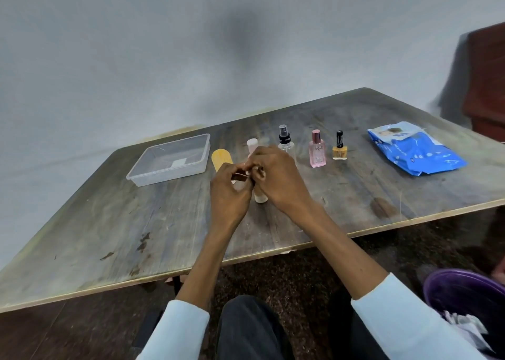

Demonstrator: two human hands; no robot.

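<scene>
My two hands meet over the middle of the wooden table (114, 223). My left hand (228, 195) pinches a small brown piece (241, 178) between thumb and fingertips. My right hand (277, 175) has its fingers curled round the top of a cream tube (261, 197), whose lower end shows beneath the hand. The tube's upper part is hidden by the fingers. I cannot tell whether the brown piece is joined to the tube.
Along the far side stand a clear plastic tray (169, 158), a yellow nail file (220, 155), a pink-capped tube (252, 144), a spray bottle (284, 138), a pink perfume bottle (317, 152), a yellow nail polish (339, 148) and a blue wipes pack (415, 150).
</scene>
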